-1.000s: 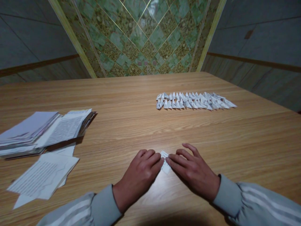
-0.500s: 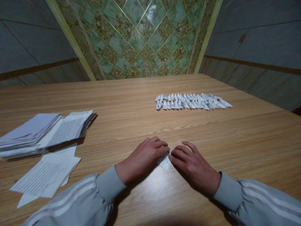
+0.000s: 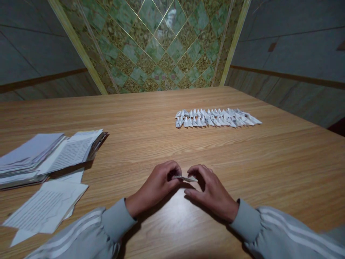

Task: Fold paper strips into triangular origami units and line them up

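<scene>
A small folded piece of printed paper [image 3: 185, 178] is held a little above the table, seen nearly edge-on. My left hand [image 3: 159, 185] pinches its left end between thumb and curled fingers. On the other side, my right hand [image 3: 214, 192] is curved around the paper's right end, its thumb and fingers apart. The fingertips of my right hand are close to the paper's upper edge; whether they touch it is unclear.
Two rows of small folded paper pieces [image 3: 215, 121] stand at the back right of the wooden table [image 3: 134, 118]. At the left lie a thick stack of papers [image 3: 35, 149] and several loose printed sheets [image 3: 47, 207].
The paper was flat on the table under my fingers and is now lifted and tilted in my left hand. My right hand has turned, its thumb and fingers spread. The view has shifted slightly.
</scene>
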The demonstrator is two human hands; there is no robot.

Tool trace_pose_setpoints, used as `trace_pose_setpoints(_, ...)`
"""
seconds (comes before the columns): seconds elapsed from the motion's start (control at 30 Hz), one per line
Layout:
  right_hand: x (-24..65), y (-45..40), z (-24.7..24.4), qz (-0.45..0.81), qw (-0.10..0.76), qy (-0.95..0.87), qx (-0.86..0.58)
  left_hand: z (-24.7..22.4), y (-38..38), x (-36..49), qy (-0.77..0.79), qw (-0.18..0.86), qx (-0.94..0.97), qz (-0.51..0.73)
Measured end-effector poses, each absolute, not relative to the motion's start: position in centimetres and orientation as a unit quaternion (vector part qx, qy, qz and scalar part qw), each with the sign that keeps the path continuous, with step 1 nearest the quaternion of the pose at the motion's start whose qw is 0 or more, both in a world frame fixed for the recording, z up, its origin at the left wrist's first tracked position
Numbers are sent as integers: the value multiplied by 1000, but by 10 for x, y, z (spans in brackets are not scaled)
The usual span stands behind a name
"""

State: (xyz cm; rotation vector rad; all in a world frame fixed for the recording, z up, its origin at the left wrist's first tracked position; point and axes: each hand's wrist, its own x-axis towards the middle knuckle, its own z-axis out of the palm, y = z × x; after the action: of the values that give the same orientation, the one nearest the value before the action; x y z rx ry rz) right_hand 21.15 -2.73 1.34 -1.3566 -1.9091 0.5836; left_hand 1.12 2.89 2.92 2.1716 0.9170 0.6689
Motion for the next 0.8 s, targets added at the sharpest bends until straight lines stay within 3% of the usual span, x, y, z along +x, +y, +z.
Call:
trace_pose_setpoints(0.13,207,-22,14,103,377,-809,-438,25,19,8,314,333,834,307)
trace_pose_setpoints(0.23,209,-21,12,-31,331,-864,-378,23,10,3,313,245,875,278)
trace_pose_setpoints(0.33,209,-22,8,-86,276,-890,-352,18,-3,-1,321,159,908,218)
trace_pose_setpoints(0.5,211,-23,6,-10,247,-903,-351,9,-18,-5,345,109,915,178)
trace_pose_setpoints(0.67,219,-19,13,136,236,-881,-386,11,-18,-10,380,183,886,194)
trace_pose_setpoints(0.8,221,-15,16,180,222,-865,-413,12,-18,-13,410,215,864,200)
